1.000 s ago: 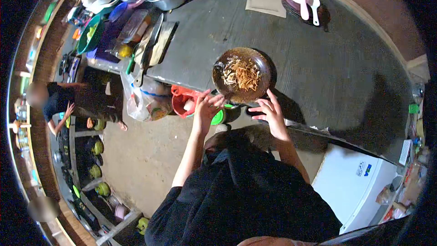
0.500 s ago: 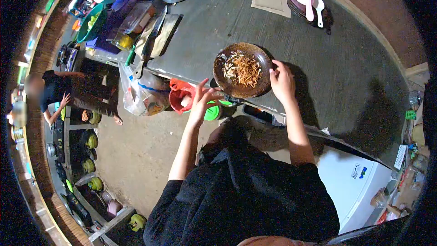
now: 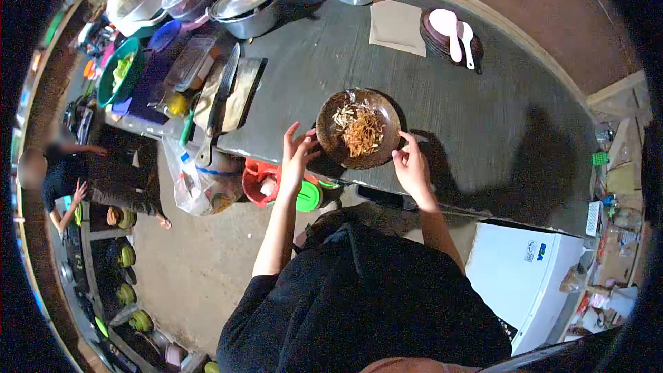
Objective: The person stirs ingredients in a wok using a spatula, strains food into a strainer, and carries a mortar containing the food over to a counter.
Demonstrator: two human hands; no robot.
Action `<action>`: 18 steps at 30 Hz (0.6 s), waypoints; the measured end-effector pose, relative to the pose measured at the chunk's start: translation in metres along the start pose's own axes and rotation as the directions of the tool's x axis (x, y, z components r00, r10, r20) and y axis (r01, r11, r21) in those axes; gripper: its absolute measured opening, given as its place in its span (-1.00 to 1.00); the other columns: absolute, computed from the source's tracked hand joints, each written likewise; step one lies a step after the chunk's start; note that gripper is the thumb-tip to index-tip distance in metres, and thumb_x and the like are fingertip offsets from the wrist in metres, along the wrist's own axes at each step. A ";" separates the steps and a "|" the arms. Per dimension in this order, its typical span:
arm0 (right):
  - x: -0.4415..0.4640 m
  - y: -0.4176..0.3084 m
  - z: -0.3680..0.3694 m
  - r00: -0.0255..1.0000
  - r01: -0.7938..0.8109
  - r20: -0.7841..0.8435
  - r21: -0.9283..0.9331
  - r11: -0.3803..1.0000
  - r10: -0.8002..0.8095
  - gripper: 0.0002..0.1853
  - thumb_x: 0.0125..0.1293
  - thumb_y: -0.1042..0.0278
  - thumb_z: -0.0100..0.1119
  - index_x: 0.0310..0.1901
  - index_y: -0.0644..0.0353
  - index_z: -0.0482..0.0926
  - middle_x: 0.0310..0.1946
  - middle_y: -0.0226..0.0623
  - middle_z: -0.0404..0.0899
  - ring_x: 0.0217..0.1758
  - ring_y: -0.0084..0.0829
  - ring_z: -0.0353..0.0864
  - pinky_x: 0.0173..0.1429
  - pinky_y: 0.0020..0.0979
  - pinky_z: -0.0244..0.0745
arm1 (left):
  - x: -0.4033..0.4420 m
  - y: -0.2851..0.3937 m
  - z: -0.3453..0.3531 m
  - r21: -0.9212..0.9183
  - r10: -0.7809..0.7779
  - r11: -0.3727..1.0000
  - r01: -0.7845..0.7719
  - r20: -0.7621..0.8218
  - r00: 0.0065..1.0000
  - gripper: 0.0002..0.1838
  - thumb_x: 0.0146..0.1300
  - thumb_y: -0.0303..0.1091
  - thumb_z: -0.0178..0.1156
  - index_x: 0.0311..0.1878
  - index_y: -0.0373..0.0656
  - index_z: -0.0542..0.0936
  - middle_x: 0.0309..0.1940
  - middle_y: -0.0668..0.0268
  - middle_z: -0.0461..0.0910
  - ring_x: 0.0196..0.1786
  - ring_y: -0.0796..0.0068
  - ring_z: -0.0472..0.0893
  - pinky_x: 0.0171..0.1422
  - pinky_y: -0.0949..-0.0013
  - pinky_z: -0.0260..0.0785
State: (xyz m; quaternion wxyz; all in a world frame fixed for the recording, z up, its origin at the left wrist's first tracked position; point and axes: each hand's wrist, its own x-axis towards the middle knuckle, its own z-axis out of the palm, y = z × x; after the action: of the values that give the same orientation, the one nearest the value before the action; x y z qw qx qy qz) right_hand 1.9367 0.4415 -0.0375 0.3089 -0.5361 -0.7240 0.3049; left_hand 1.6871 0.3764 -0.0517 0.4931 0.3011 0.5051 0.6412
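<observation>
A round brown plate [image 3: 330, 146] with a raised rim is at the counter's front edge. On it lies a heap of thin brown shreds [image 3: 364, 132], with paler slivers [image 3: 343, 119] at the upper left. My left hand [image 3: 297, 157] is at the plate's left rim, its fingertips against the edge and the index finger raised. At the right rim, my right hand [image 3: 411, 168] grips the edge between thumb and fingers. Whether the plate rests on the counter or hangs just above it, I cannot tell.
The dark counter [image 3: 290, 97] holds a knife [image 3: 224, 86] on a cutting board [image 3: 242, 93], a lidded pot [image 3: 248, 10], a brown paper sheet [image 3: 398, 27] and white rice paddles [image 3: 466, 45] on stacked plates. Below are a red container [image 3: 259, 183] and a white fridge [image 3: 518, 269]. Another person [image 3: 69, 179] stands left.
My left hand has come from beside the plate to its left rim. My right hand has shifted lower on the right rim. The camera view has moved too.
</observation>
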 end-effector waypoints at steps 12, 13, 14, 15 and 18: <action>0.092 0.015 0.006 0.999 0.027 -0.018 -0.253 0.967 -0.032 -0.72 0.16 0.27 0.12 -0.10 0.15 0.51 -0.50 -0.15 0.56 -0.41 -0.20 0.57 -0.27 -0.23 0.43 | 0.059 -0.010 -0.018 0.566 -0.031 0.819 -0.097 0.213 0.977 -0.60 0.21 -0.51 0.06 0.13 -0.27 0.30 -0.22 0.14 0.57 -0.19 0.40 0.58 -0.13 0.36 0.46; 0.097 0.010 0.006 1.000 0.017 -0.007 -0.264 0.964 -0.020 -0.72 0.16 0.26 0.12 -0.11 0.15 0.52 -0.50 -0.16 0.56 -0.41 -0.20 0.57 -0.26 -0.24 0.44 | 0.063 -0.010 -0.020 0.563 -0.027 0.820 -0.100 0.213 0.977 -0.60 0.21 -0.51 0.06 0.13 -0.27 0.30 -0.22 0.14 0.57 -0.19 0.40 0.58 -0.13 0.36 0.46; 0.104 -0.002 0.003 1.000 0.002 0.028 -0.268 0.963 0.006 -0.72 0.16 0.25 0.11 -0.11 0.15 0.51 -0.47 -0.13 0.57 -0.39 -0.21 0.57 -0.24 -0.25 0.44 | 0.064 -0.006 -0.020 0.342 -0.018 0.939 -0.038 0.158 0.987 -0.56 0.21 -0.48 0.08 0.16 -0.25 0.25 -0.18 0.12 0.56 -0.18 0.36 0.59 -0.12 0.35 0.46; 0.113 -0.003 0.004 0.999 -0.004 0.039 -0.249 0.968 0.014 -0.73 0.17 0.26 0.10 -0.11 0.15 0.51 -0.44 -0.09 0.57 -0.35 -0.16 0.58 -0.23 -0.22 0.44 | 0.064 -0.002 -0.019 0.096 -0.026 0.995 0.016 0.102 0.994 -0.52 0.21 -0.46 0.09 0.18 -0.22 0.20 -0.15 0.11 0.55 -0.17 0.33 0.59 -0.10 0.34 0.46; 0.131 -0.011 0.006 0.988 -0.039 0.128 -0.326 0.944 0.086 -0.75 0.17 0.27 0.08 -0.12 0.14 0.50 -0.38 -0.04 0.58 -0.28 -0.06 0.57 -0.17 -0.14 0.43 | 0.061 0.008 -0.020 -0.242 0.053 0.969 -0.047 0.020 0.998 -0.54 0.30 -0.32 -0.04 0.23 -0.10 0.10 0.00 0.06 0.46 -0.02 0.25 0.54 -0.05 0.26 0.42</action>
State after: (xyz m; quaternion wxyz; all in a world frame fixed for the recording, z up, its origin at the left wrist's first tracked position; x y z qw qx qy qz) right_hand 1.8942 0.5645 -0.0169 0.1553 -0.5793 -0.7667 0.2290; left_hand 1.6467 0.4269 -0.0566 0.5163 0.2598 0.4090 0.7062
